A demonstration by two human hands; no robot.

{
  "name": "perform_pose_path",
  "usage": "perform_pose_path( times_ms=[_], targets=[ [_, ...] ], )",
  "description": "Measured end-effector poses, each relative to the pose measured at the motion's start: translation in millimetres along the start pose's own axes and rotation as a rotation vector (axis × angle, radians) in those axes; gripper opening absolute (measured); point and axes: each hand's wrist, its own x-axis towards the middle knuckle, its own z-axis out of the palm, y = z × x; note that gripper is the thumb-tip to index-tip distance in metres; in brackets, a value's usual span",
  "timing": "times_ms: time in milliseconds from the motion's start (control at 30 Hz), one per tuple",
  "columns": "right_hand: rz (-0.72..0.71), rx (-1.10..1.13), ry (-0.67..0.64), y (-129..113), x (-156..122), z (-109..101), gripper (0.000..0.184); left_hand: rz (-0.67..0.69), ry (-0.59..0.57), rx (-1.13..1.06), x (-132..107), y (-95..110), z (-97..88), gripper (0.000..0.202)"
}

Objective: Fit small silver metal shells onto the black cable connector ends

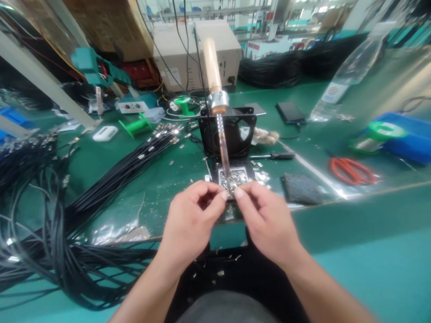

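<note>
A soldering iron (223, 148) with a wooden handle is fixed tip-down in front of me. Below its tip lies a small square tray (247, 172) full of tiny metal pieces. My left hand (191, 217) is closed in a pinch just left of the tip, thumb against forefinger. On the other side, my right hand (266, 217) pinches in the same way, its fingertips close to those of the left. Whatever sits between the fingertips is too small and blurred to make out. Behind the iron stands a black square fan (207, 134).
Bundled black cables (111, 179) with metal ends spread over the left side. A screwdriver (283, 156), a dark sponge-like block (301, 188), red-orange tweezers or pliers handles (352, 170), a solder spool (380, 134) and a plastic bottle (350, 76) lie or stand to the right.
</note>
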Motion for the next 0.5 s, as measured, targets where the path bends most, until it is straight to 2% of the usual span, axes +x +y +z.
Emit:
perform_pose_path(
  times_ms=[500],
  targets=[
    [0.026,0.03,-0.01,0.0,1.0,-0.2,0.028,-0.014,0.0,-0.015,0.4,-1.9,0.6,0.016]
  ],
)
